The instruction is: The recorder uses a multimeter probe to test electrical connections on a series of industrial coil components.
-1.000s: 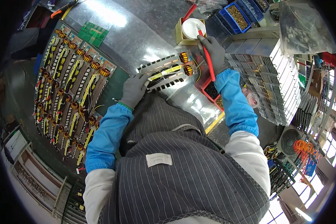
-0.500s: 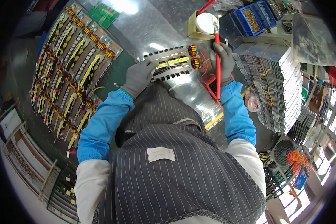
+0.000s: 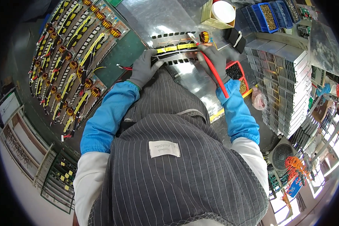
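Note:
A circuit board assembly [image 3: 180, 55] lies on the shiny metal worktop in front of me. Along its middle runs a yellow-taped bundle, with black parts on both long edges and a yellow-and-black wound coil [image 3: 204, 37] at the right end. My left hand [image 3: 144, 68], in a grey glove, is closed on the board's left end, near some loose wires. My right hand [image 3: 214, 59], also gloved, grips a red-handled brush [image 3: 215, 75]. Its pale tip is over the board's right part, beside the coil; whether it touches the board is unclear. The right fingers hide part of that end.
Rows of similar boards [image 3: 73, 56] fill the left side, beside a green mat [image 3: 118, 62]. A white tub [image 3: 223, 12] sits in a box at the back right. Red bins [image 3: 234, 71] hold small parts; blue bins [image 3: 268, 17] and stacked metal pieces [image 3: 277, 62] stand farther right.
The brush has left the white tub and come over the board's right end with my right hand. My left hand still holds the left end. The whole view has shifted.

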### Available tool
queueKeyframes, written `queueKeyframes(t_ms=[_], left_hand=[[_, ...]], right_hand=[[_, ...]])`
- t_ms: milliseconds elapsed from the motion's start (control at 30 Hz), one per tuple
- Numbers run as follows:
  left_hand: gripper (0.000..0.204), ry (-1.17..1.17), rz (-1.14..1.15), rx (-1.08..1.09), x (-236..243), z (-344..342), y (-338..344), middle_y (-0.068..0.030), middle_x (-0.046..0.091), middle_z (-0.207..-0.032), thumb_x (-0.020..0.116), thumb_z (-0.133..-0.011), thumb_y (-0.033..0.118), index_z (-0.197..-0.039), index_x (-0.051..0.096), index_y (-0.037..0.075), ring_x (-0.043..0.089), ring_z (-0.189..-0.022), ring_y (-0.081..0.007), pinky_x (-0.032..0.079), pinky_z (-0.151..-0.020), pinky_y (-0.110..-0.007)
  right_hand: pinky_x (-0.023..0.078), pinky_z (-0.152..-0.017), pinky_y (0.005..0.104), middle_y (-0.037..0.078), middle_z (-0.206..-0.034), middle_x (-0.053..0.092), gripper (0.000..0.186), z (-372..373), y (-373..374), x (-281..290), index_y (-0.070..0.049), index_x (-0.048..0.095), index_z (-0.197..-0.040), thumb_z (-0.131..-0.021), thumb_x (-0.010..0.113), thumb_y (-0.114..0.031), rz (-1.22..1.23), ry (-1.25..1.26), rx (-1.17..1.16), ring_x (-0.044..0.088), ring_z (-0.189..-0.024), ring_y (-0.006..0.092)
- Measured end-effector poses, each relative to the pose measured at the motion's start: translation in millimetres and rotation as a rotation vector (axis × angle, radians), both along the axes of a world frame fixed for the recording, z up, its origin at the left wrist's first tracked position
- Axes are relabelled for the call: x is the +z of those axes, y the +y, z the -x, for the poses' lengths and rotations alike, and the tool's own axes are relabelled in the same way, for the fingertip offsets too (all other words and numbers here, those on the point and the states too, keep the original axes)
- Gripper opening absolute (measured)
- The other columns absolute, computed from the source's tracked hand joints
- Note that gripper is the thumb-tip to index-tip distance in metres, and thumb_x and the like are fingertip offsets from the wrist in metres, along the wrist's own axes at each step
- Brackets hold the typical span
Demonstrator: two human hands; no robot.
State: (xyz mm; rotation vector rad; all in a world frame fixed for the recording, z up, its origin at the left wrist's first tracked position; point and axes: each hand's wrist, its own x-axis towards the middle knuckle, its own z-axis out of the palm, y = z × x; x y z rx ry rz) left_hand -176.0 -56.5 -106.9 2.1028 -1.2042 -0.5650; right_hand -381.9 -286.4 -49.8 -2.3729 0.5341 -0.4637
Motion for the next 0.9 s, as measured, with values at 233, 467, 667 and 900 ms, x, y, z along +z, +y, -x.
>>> queueKeyframes(t_ms=[233, 467, 667, 900], left_hand=[[0.043, 0.08, -0.049, 0.056, -7, 1, -1, -0.0149, 0.065, -0.116, 0.071, -0.091, 0.034, -0.123, 0.055, 0.01, 0.065, -0.108, -0.0355, 0.051, -0.092, -0.045], [0.044, 0.11, -0.04, 0.072, -8, 2, -1, -0.014, 0.066, -0.117, 0.071, -0.091, 0.034, -0.124, 0.054, 0.01, 0.065, -0.11, -0.0347, 0.051, -0.093, -0.046], [0.047, 0.1, -0.046, 0.07, -6, 3, -1, -0.0129, 0.066, -0.119, 0.071, -0.091, 0.035, -0.127, 0.053, 0.011, 0.065, -0.11, -0.0344, 0.051, -0.093, -0.046], [0.048, 0.108, -0.063, 0.079, -7, 3, -1, -0.0136, 0.066, -0.12, 0.071, -0.092, 0.036, -0.128, 0.052, 0.011, 0.066, -0.111, -0.0342, 0.051, -0.093, -0.046]], right_hand=[[0.056, -0.064, 0.0391, 0.01, -0.087, 0.068, 0.028, -13, 5, -11, -0.011, 0.073, -0.113, -0.087, 0.073, -0.02, 0.135, -0.022, 0.013, 0.069, -0.073, 0.0298], [0.055, -0.065, 0.0412, 0.009, -0.09, 0.069, 0.028, -23, 12, -22, -0.012, 0.073, -0.113, -0.088, 0.074, -0.023, 0.152, -0.015, -0.001, 0.069, -0.075, 0.0305], [0.056, -0.067, 0.0382, 0.008, -0.091, 0.07, 0.028, -28, 10, -25, -0.011, 0.072, -0.116, -0.089, 0.073, -0.019, 0.195, -0.021, 0.042, 0.071, -0.077, 0.0284], [0.054, -0.067, 0.0431, 0.009, -0.09, 0.066, 0.034, -30, 13, -26, -0.012, 0.069, -0.121, -0.09, 0.072, -0.025, 0.179, -0.017, 0.066, 0.067, -0.077, 0.0313]])
